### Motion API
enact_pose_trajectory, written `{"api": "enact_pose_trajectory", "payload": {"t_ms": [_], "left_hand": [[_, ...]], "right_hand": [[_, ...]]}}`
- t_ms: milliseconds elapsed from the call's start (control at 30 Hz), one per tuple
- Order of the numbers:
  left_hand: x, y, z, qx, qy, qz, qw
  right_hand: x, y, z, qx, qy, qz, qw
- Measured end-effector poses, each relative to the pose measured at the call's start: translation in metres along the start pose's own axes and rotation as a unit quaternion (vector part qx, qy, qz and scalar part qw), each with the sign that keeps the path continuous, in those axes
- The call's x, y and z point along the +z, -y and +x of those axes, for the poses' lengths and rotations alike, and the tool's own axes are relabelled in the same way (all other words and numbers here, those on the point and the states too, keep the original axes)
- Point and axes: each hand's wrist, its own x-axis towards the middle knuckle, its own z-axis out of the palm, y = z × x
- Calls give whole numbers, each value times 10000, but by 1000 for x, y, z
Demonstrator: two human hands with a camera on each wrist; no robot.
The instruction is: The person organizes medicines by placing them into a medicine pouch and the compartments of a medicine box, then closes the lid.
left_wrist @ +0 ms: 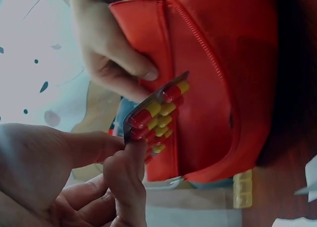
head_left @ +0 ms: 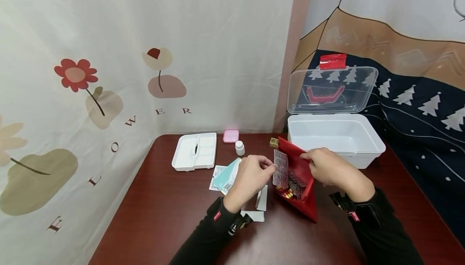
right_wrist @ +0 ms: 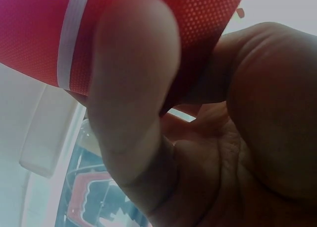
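Blister pack (left_wrist: pixel 154 116) of red-and-yellow capsules hangs at the mouth of a red pouch (head_left: pixel 300 165), pinched by the left hand (head_left: pixel 250 174). Thumb and finger meet across 1 edge of it, leaving most of the sheet free; the capsule side shows in the left wrist view. The right hand (head_left: pixel 328 167) grips the pouch by its rim, fingers bent around the cloth, with 1 digit lying flat against the red fabric in the right wrist view. The pouch's zip is undone, and more packs lie inside.

The pack should be very light and fairly stiff, though thin enough to bow if squeezed flat. Its foil is probably a little slippery, and the plastic bubbles could dent or burst under a hard press, so the plain border looks the best place to hold. The pouch seems soft and floppy; it would likely sag without a firm hold near the zip, where the seam adds some stiffness.

A small yellow box (head_left: pixel 274 142) is just beside the pouch. To its left are a white bottle (head_left: pixel 239 148), a pink box (head_left: pixel 231 136) and a white pill case (head_left: pixel 194 152); a teal packet (head_left: pixel 226 177) lies near the left hand. Behind the right hand, a white bin (head_left: pixel 370 149) has its clear lid (head_left: pixel 332 79) raised.
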Motion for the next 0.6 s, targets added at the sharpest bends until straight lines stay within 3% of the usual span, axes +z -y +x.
{"api": "enact_pose_trajectory", "payload": {"t_ms": [300,600], "left_hand": [[20,-4,7,-463,187,-41,9987],[28,-8,13,-782,164,150,9967]], "right_hand": [[1,1,3,-7,-42,65,10000],[2,1,3,-45,-54,101,9999]]}}
